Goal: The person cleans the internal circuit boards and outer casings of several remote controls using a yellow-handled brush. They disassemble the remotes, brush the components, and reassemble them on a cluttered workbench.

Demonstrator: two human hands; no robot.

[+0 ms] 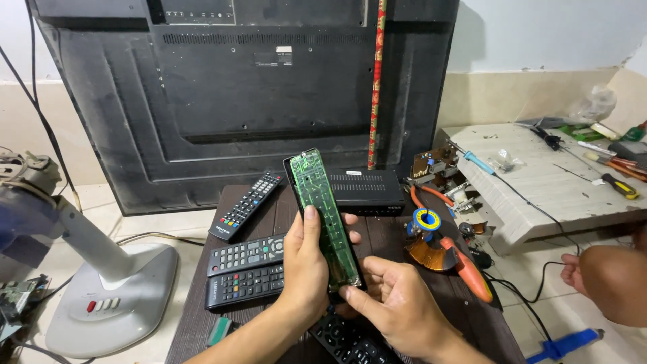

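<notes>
Three black remotes [246,253] lie left on the dark desk [387,243]; black box [367,191] and television back [236,94] with a small white label behind. Left hand [304,266] grips the opened remote's green circuit board [323,219] upright; right hand [397,303] pinches its lower end. Solder spool [426,221] and orange tool [465,269] crowd the right edge.

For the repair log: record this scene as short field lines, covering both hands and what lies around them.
setting: dark slatted table in front of a large television back panel
left hand: grip around an opened remote with a green circuit board, held upright
right hand: thumb and fingers at the board's lower end
on table: three black remotes, a black box, a solder spool
left of table: white fan base
right: low white bench with tools
</notes>
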